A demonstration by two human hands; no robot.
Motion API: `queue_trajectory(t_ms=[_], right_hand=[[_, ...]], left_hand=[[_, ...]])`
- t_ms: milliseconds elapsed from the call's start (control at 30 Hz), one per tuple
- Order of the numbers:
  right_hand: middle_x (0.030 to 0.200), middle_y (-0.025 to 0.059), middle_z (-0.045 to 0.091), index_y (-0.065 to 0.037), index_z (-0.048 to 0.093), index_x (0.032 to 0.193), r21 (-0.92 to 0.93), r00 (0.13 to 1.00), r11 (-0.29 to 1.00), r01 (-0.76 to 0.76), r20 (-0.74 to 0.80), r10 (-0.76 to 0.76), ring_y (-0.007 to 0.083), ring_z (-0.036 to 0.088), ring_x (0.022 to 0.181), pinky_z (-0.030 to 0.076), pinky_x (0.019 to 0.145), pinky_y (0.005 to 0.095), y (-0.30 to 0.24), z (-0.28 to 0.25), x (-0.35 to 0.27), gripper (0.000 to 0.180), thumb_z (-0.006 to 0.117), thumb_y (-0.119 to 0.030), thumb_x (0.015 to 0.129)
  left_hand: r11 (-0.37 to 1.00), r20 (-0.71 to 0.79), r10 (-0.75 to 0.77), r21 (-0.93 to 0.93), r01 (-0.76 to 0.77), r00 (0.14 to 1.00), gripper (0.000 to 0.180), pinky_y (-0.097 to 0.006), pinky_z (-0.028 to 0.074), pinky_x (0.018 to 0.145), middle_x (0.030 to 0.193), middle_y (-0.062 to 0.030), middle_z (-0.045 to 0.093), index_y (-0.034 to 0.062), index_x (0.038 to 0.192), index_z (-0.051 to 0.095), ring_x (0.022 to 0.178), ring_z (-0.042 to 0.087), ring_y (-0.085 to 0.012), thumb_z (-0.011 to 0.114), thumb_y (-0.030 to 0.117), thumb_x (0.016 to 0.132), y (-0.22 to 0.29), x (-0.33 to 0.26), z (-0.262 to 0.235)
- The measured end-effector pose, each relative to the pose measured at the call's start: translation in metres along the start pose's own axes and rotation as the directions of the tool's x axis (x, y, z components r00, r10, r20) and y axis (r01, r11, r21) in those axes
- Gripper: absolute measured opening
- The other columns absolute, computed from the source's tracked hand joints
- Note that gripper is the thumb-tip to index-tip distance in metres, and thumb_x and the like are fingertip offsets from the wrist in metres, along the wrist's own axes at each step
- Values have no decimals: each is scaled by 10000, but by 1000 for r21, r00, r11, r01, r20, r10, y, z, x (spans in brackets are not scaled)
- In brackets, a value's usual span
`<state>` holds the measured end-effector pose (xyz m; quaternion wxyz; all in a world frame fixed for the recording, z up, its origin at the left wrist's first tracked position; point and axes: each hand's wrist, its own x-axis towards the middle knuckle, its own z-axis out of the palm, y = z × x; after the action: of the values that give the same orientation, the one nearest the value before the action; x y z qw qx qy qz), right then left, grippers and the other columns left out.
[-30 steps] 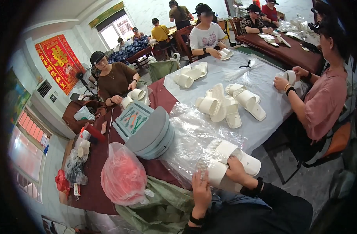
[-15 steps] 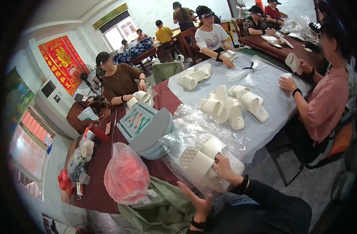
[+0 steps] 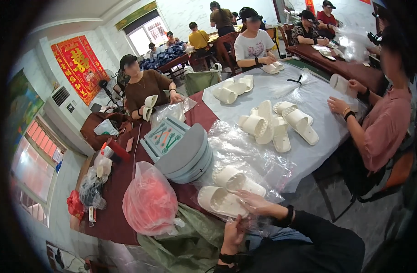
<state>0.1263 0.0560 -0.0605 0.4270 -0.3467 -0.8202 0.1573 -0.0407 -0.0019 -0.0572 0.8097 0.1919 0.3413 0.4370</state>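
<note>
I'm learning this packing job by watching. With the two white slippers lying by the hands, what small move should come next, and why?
Probably draw the clear bag open with the left hand. The right hand rests on the white slippers, which lie side by side on the plastic, apparently not yet enclosed.

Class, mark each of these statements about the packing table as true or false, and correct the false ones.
1. The right hand rests on a white slipper. True.
2. The slippers lie on a wooden tray. False: they lie on clear plastic bags.
3. A pink plastic bag sits on the person's left. True.
4. The left hand holds scissors. False: no scissors; it is at the clear plastic's edge.
</note>
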Motion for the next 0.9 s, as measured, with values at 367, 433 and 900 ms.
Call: queue_trajectory(t_ms=[367, 433, 900], right_hand=[[1399, 234, 311, -259, 321, 1379, -286, 994, 957, 56, -74, -80, 446, 297, 1278, 117, 982, 689, -102, -80, -9, 961, 799, -432, 564], [1404, 267, 272, -257, 270, 1399, -300, 1000, 954, 22, 20, -17, 451, 264, 1294, 148, 985, 668, -77, -78, -11, 1016, 801, -416, 547], [926, 110, 598, -126, 530, 1195, -329, 986, 940, -91, 104, 131, 272, 606, 711, 482, 572, 348, -75, -52, 9, 469, 587, -147, 730]], left_hand=[[997, -10, 58, -40, -59, 998, 283, -255, 489, 650, 943, -91, 601, -12, 1133, 492, 792, 593, -161, 526, -30, 853, 29, -7, 14], [992, 170, 88, -100, -72, 982, 293, -227, 475, 625, 967, -93, 605, -3, 1119, 501, 781, 595, -151, 535, -54, 832, 34, -17, 20], [943, 2, 59, 329, -56, 998, 361, -283, 458, 814, 1078, -103, 565, -15, 1194, 469, 934, 569, -168, 535, 23, 841, 47, -84, 42]])
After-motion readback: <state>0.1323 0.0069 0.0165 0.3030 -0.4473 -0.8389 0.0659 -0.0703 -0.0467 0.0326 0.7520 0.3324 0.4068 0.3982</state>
